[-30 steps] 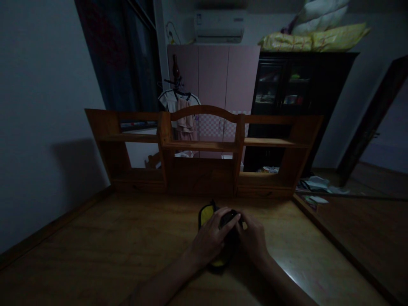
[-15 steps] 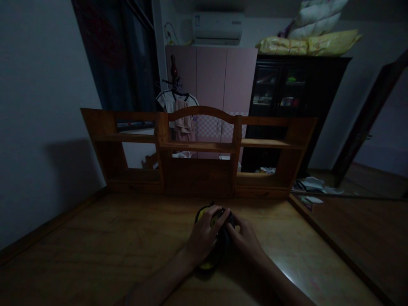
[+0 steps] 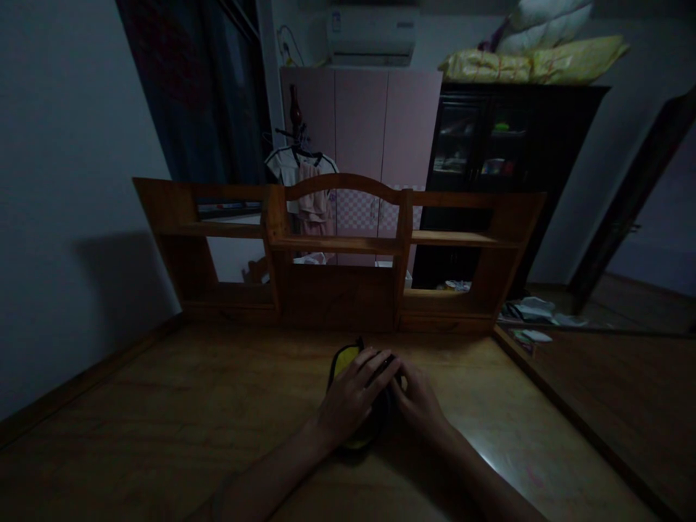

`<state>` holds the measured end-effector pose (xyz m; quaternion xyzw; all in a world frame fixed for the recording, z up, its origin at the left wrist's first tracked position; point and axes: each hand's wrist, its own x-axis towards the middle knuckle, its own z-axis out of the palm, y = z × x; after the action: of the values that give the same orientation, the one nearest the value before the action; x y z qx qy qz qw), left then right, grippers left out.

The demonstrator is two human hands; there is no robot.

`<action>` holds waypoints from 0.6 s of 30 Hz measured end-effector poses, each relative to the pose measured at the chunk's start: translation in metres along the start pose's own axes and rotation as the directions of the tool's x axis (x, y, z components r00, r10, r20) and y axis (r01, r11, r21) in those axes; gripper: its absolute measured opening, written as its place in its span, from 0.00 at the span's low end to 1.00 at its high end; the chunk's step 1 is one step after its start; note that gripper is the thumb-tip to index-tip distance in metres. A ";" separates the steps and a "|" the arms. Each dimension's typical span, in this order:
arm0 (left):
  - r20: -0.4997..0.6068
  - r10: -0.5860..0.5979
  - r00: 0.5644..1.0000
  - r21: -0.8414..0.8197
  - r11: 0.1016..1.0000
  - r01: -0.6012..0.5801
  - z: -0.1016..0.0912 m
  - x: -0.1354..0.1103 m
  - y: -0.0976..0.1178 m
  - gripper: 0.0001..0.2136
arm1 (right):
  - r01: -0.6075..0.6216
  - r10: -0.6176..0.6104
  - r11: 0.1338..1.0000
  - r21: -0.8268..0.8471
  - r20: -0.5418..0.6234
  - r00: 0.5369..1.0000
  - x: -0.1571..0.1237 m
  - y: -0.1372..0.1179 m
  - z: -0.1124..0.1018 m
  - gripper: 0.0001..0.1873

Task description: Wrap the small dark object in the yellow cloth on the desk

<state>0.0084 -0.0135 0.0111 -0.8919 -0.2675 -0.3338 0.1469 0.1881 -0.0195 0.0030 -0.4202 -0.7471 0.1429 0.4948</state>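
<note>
Wooden shelf unit [image 3: 337,246] along the back of the worktop [image 3: 244,391], pink wardrobe [image 3: 360,123] below a white air conditioner [image 3: 373,32], clothes [image 3: 314,192] hanging in front, yellow bundle [image 3: 576,61] atop a black glass-fronted cabinet [image 3: 557,130].

Tabletop [image 3: 190,406] lies free beside the left hand [image 3: 348,402]; a shelf [image 3: 337,246] blocks beyond.

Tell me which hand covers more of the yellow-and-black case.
The left hand: it spreads over the case, while the right hand is only at its right edge.
</note>
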 end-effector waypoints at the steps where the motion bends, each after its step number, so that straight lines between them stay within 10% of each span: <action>1: 0.007 0.003 1.000 -0.005 1.000 -0.003 0.000 0.000 0.000 0.34 | 0.002 -0.002 1.000 -0.005 -0.002 1.000 0.000 0.001 0.000 0.13; 18: -0.054 -0.005 0.999 -0.030 1.000 0.004 0.006 -0.003 -0.001 0.33 | -0.036 0.036 0.989 -0.145 -0.002 0.999 -0.003 -0.002 -0.001 0.10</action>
<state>0.0085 -0.0111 0.0046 -0.8839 -0.2603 -0.3623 0.1399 0.1887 -0.0228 0.0030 -0.4687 -0.7479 0.0972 0.4599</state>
